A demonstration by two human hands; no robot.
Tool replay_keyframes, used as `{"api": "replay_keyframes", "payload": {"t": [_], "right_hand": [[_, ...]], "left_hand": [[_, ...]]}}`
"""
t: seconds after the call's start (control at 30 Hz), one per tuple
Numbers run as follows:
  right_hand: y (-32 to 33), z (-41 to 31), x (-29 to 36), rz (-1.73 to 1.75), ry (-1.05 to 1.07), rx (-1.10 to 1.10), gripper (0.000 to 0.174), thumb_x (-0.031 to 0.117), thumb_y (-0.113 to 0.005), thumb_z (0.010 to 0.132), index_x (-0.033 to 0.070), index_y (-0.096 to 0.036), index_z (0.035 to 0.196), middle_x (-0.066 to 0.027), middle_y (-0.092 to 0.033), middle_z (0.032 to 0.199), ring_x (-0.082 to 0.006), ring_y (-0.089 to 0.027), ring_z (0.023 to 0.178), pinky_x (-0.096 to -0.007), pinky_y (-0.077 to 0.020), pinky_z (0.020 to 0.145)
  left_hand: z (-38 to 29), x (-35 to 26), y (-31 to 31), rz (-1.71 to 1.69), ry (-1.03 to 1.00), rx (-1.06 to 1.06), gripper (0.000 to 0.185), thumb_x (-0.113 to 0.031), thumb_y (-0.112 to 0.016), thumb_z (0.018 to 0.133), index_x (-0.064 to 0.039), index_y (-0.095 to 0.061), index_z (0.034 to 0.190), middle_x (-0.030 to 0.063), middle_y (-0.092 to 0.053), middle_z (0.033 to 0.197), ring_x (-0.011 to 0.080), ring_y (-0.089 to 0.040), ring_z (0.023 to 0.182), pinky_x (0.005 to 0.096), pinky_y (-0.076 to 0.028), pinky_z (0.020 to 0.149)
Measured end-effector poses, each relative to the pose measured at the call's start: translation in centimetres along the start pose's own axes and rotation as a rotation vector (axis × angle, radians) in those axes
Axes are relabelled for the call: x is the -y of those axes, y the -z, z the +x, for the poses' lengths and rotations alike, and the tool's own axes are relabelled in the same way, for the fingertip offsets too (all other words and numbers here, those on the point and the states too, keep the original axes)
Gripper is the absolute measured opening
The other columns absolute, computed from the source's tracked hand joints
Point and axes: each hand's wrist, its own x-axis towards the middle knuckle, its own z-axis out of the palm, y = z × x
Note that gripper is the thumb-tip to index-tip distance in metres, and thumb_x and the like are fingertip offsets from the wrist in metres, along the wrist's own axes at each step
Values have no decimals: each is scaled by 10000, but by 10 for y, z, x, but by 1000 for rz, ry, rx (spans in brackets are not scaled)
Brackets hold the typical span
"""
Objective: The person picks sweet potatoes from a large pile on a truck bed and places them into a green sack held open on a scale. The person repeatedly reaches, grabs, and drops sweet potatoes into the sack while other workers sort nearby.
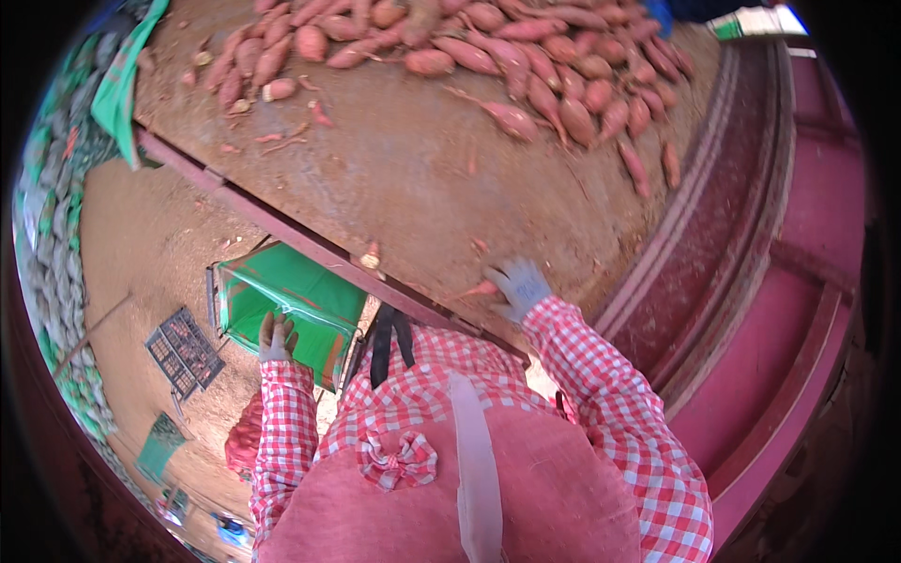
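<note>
My right hand (522, 287), in a pale glove bearing marks, rests low over the near part of a brown sorting table (380, 169). A small sweet potato piece (482, 288) lies at its fingertips; whether the fingers grip it is unclear. To the left, my gloved left hand (278, 338) hovers over a green fabric-lined frame (310, 281), fingers apart and nothing visible in them. Farther up the table sits a large heap of red-skinned sweet potatoes (507, 56). A cut sweet potato end (370, 257) lies by the table's rim.
A pink metal rim (260, 211) borders the table, and a dark red channel (725, 211) curves along its right. On the ground are a black plastic crate (185, 352) and a red mesh sack (244, 436). Stacked sacks (60, 260) line the far left.
</note>
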Motion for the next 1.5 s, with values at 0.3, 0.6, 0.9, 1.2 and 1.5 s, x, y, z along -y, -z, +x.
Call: {"api": "replay_keyframes", "payload": {"t": [0.3,0.6,0.9,1.2,1.5], "right_hand": [[91,114,-93,884,-617,-563,519,180,-688,894,-28,-531,1342,-129,-651,1199,-193,-626,1023,-312,-517,856],[60,169,-44,881,-532,-525,395,109,-664,899,-1,-611,1275,-145,-665,1191,-227,-627,1104,-341,-512,926],[-58,120,202,223,380,-33,424,151,-688,801,35,-603,1201,-171,-642,1102,-368,-608,1036,-469,-473,911],[-126,130,326,-420,225,486,360,321,-638,841,125,-637,1144,-123,-656,999,-325,-606,991,-489,-450,867],[-154,126,310,-519,280,264,275,265,-572,865,122,-678,1075,-112,-666,961,-325,-618,944,-489,-462,828]], "left_hand": [[-26,65,33,-120,-10,-57,505,-106,-545,998,-12,-388,1469,167,-589,1310,207,-643,984,293,-537,730],[-45,94,25,-131,38,30,552,-140,-587,953,26,-411,1450,164,-623,1253,210,-658,978,307,-534,787],[-55,121,82,-273,-82,32,452,-94,-525,974,7,-474,1412,151,-658,1205,226,-670,1020,342,-540,886],[-61,249,268,-580,131,-296,446,-88,-501,982,-20,-454,1420,168,-666,1151,231,-685,950,347,-580,816],[-109,276,341,481,-498,-227,662,-253,-777,741,-107,-559,1349,154,-597,1302,372,-521,1247,475,-389,1085]]}}
